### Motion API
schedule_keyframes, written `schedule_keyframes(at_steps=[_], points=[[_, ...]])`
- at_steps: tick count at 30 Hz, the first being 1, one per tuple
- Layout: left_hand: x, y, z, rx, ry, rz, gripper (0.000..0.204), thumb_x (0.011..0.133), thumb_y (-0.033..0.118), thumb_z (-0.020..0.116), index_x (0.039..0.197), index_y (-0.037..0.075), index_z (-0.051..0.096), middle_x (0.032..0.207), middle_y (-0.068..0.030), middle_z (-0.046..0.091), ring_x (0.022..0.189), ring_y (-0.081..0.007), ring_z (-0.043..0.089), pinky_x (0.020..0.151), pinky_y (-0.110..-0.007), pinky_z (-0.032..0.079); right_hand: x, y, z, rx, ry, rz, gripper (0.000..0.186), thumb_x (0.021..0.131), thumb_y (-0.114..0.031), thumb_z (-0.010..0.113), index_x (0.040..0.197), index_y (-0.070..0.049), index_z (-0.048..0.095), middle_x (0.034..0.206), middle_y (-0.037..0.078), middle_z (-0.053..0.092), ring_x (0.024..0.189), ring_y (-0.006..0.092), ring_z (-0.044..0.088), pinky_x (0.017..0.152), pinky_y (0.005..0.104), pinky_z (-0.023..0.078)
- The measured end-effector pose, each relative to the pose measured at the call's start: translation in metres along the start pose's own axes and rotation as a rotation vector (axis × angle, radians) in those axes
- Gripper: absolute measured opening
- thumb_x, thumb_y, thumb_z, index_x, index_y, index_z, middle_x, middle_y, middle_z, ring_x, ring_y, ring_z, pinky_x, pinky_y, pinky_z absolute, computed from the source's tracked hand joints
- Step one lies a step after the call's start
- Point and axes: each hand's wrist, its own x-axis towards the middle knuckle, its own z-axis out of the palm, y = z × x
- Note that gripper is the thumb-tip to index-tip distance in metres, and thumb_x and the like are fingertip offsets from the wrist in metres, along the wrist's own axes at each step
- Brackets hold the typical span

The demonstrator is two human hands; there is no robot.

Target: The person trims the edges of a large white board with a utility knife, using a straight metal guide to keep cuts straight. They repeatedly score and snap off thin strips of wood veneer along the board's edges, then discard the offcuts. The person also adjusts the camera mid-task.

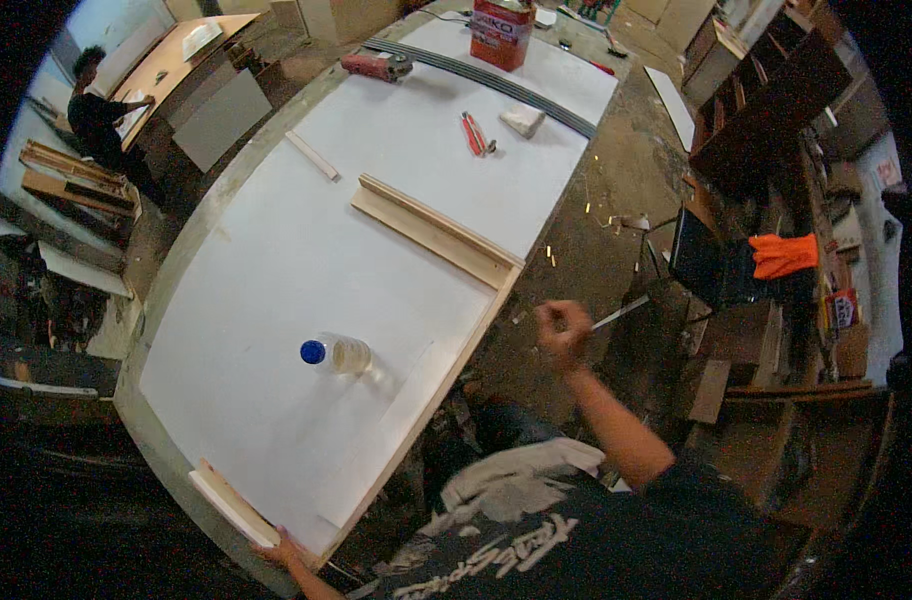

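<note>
Brown, cluttered workshop floor [601, 165] runs along the right of the bench [151, 425], with a black chair [706, 255] and an orange cloth [784, 255] out to that side. Far left, I see another person [101, 115] leaning over a separate work surface [238, 24].

A broad white panel [246, 300] covers most of the bench before me, with a long pale strip [416, 410] along its right edge and a wooden crosspiece [436, 230] meeting that strip at the far end. At the near left edge lies the short wooden piece [234, 508]; my left hand [282, 552] is at its near end, fingers touching it, though I cannot tell whether they grasp it or merely rest there. Most of its length reaches away from those fingers, toward the far left.

My right hand [564, 332] hangs off the bench to the right, well apart from that piece, fingers curled inward; blur keeps me from telling whether they pinch anything.

Between the hands, nearer the panel's middle, sits a clear bottle [350, 355] with a blue cap. Farther off are a red cutter [472, 133], a white block [522, 121], a red power tool [376, 66] and a red can [500, 38]
</note>
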Motion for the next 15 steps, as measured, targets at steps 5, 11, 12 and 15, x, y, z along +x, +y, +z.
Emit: schedule_keyframes(at_steps=[5, 11, 12, 15], points=[[-0.037, 0.027, -0.043, -0.011, 0.012, -0.06, 0.103, 0.087, 0.048, 0.081, 0.161, 0.005, 0.024, 0.16, -0.0236, 0.035, 0.144, -0.0407, 0.04, 0.12, -0.056, 0.033, -0.05, 0.15, -0.064, -0.241, 0.188, 0.206, 0.016, 0.093, -0.015, 0.074, 0.095, -0.001, 0.067, 0.087, 0.009, 0.069, 0.08, 0.0209, 0.066, 0.077, 0.0357, 0.054], [-0.293, 0.102, -0.065, 0.032, 0.103, 0.319, 0.058, 0.102, 0.037, 0.066, 0.141, -0.001, 0.048, 0.147, -0.0234, 0.044, 0.135, -0.039, 0.044, 0.112, -0.055, 0.034, -0.198, 0.243, -0.051, -0.343, -0.094, 0.583, 0.017, 0.095, -0.013, 0.073, 0.102, 0.002, 0.067, 0.091, 0.01, 0.07, 0.077, 0.02, 0.062, 0.072, 0.034, 0.05], [-0.325, 0.122, -0.055, 0.019, -0.011, 0.375, 0.056, 0.102, 0.037, 0.065, 0.14, -0.001, 0.049, 0.146, -0.0237, 0.045, 0.133, -0.0387, 0.045, 0.111, -0.054, 0.035, -0.221, 0.244, -0.048, -0.144, -0.123, 0.581, 0.018, 0.094, -0.014, 0.075, 0.102, 0.001, 0.068, 0.093, 0.01, 0.07, 0.079, 0.0203, 0.063, 0.072, 0.0337, 0.051], [-0.39, 0.175, -0.002, 0.01, -0.745, 0.462, 0.053, 0.101, 0.041, 0.063, 0.132, -0.001, 0.056, 0.133, -0.0198, 0.057, 0.12, -0.037, 0.056, 0.105, -0.048, 0.042, -0.269, 0.251, -0.038, -0.057, -0.248, 0.693, 0.019, 0.092, -0.016, 0.078, 0.099, 0.0, 0.069, 0.098, 0.01, 0.071, 0.085, 0.0211, 0.065, 0.075, 0.0328, 0.051]])
